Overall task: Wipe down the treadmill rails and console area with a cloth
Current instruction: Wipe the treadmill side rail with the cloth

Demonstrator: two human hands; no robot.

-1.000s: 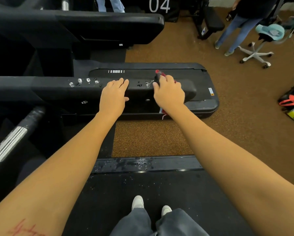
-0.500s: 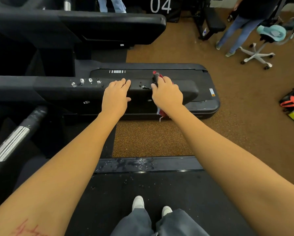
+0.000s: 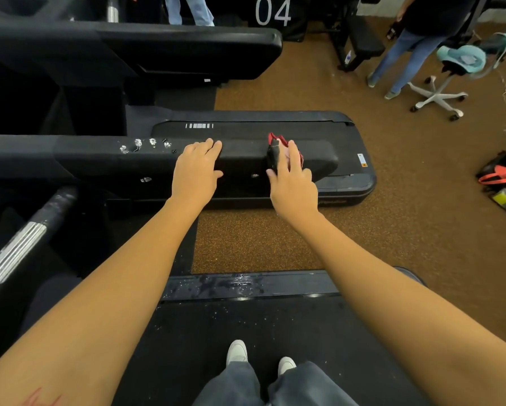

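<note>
Cloth (image 3: 276, 142) lies draped over the rail (image 3: 246, 155), under your right hand (image 3: 293, 180), whose straight fingers press it. Your left hand (image 3: 196, 168) rests flat on the rail, apart from the cloth.

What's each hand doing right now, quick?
Left hand: open, resting flat on the rail, holding nothing.
Right hand: open, straight fingers pressing the cloth onto the rail.

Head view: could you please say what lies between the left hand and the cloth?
Only bare black rail lies between the left hand and the cloth, per head view.
</note>
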